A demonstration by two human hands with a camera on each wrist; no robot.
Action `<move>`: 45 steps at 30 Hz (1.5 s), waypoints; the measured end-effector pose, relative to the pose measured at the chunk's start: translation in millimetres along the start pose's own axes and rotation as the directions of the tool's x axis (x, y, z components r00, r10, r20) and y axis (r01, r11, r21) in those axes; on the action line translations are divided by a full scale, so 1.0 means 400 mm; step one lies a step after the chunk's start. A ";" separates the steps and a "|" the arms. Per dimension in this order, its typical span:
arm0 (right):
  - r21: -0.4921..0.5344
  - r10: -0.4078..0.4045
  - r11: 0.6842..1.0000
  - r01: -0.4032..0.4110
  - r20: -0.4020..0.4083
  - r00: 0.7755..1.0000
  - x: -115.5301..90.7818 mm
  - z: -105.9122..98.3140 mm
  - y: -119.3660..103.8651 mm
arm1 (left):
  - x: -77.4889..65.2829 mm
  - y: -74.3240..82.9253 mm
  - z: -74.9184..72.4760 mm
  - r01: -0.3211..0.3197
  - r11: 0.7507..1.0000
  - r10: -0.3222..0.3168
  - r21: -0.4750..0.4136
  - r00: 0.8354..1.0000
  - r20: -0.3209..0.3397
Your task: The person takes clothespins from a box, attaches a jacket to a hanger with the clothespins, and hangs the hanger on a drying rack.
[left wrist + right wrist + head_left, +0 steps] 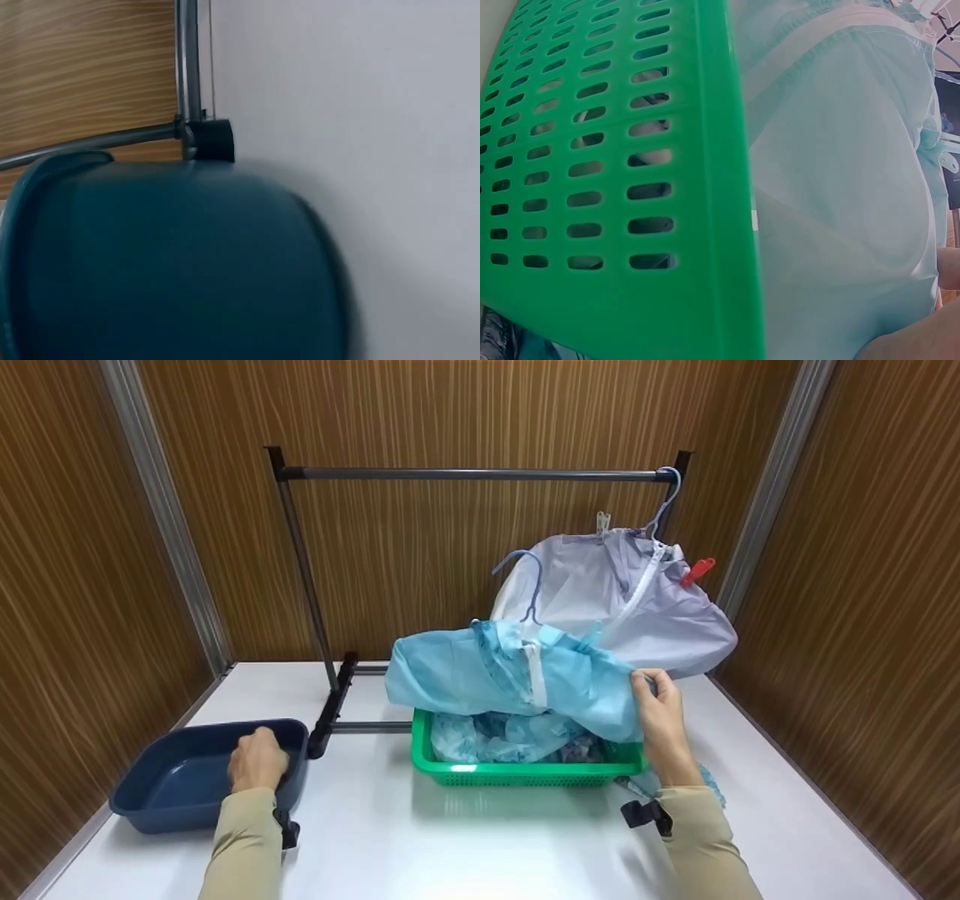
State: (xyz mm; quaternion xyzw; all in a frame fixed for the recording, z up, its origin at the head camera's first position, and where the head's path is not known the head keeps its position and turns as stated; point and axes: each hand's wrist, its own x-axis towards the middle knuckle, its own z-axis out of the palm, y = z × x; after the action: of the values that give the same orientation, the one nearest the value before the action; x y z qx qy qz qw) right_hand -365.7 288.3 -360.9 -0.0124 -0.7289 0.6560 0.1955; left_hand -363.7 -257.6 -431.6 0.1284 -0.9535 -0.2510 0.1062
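A light blue garment (450,671) with a white zip lies across the green basket (525,774), a blue hanger (537,581) standing up from its neck. My right hand (664,720) pinches the garment's right end between thumb and fingers. In the right wrist view the pale blue cloth (840,180) stretches beside the basket's slotted wall (615,187), with part of that hand at the lower right. Over the right side of a dark blue basin (180,735) is my left hand (257,760), reaching down, its fingertips hidden. The left wrist view shows only the basin's outer wall (180,255).
Behind stands a dark metal clothes rack (465,475). A pale purple garment (570,577) hangs at its right end, with a white clothespin (602,523) and a red clothespin (697,572) on it. More crumpled cloth (510,739) fills the basket. Wood-patterned walls enclose the white table (360,825).
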 end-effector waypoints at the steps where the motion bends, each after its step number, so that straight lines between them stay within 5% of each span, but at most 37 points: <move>1: 0.000 0.003 1.000 -0.003 -0.002 1.000 -0.001 0.000 0.000 | 0.001 0.001 -0.003 -0.001 1.000 0.001 -0.003 1.000 -0.012; 15: 0.007 0.018 1.000 -0.017 -0.019 1.000 0.003 0.002 0.001 | -0.011 0.024 -0.036 -0.044 0.995 0.025 -0.090 0.979 -0.201; 25: -0.001 0.025 1.000 -0.025 -0.005 1.000 0.004 -0.001 -0.004 | -0.009 0.078 -0.043 -0.130 0.977 0.067 -0.169 0.941 -0.333; 30: 0.009 0.021 1.000 -0.021 0.005 1.000 -0.001 -0.001 0.001 | -0.006 0.102 -0.033 -0.216 0.944 0.099 -0.251 0.907 -0.409; 39: 0.008 0.028 1.000 -0.028 -0.016 0.999 0.000 -0.003 0.002 | -0.004 0.159 -0.012 -0.415 0.837 0.169 -0.358 0.817 -0.552; 45: 0.005 0.024 1.000 -0.024 -0.011 1.000 0.004 -0.003 -0.003 | -0.007 0.197 -0.012 -0.450 0.795 0.173 -0.407 0.811 -0.559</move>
State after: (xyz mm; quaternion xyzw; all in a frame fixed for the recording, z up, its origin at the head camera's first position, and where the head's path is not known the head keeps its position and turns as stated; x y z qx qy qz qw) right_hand -366.6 289.7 -359.3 -0.0243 -0.7258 0.6602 0.1916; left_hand -375.0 -193.0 -387.9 -0.0105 -0.7965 -0.4365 0.4183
